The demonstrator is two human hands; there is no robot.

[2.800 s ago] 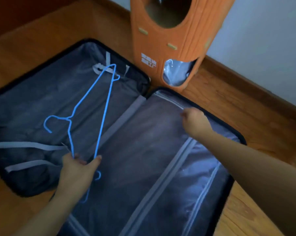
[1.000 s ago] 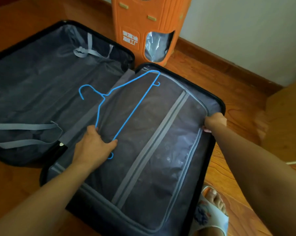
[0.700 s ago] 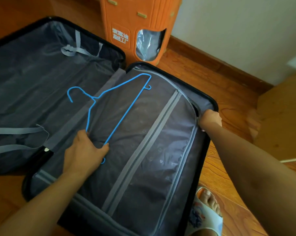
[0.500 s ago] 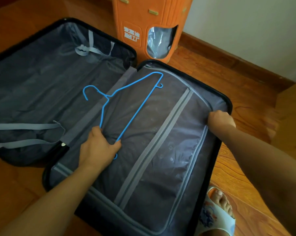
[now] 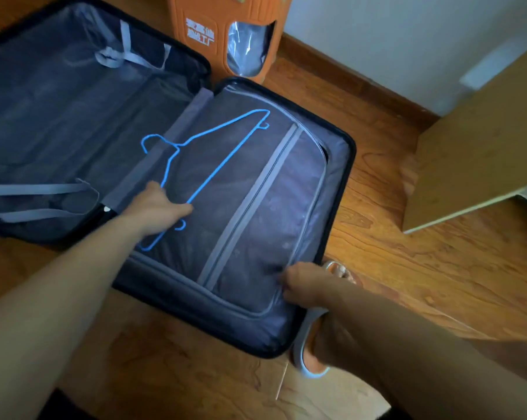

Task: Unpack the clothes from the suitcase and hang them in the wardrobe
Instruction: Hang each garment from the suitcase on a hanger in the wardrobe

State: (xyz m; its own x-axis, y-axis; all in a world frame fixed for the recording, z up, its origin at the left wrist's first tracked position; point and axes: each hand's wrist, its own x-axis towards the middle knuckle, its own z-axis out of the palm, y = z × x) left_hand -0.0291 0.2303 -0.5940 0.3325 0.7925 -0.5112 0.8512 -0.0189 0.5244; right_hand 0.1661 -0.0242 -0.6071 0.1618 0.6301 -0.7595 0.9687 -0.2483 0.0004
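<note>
While your left hand grips the light, springy blue hanger on the suitcase divider, your right hand pinches its zip at the near right corner, so peel that soft cover back to reach the limp clothes zipped beneath.

My one camera sits on my head, looking forward and steeply down, close over the open suitcase on the wooden floor, with my forearms reaching in from below.

suitcase left half cut off | clothes hidden under divider; hanger partly under left hand
</note>
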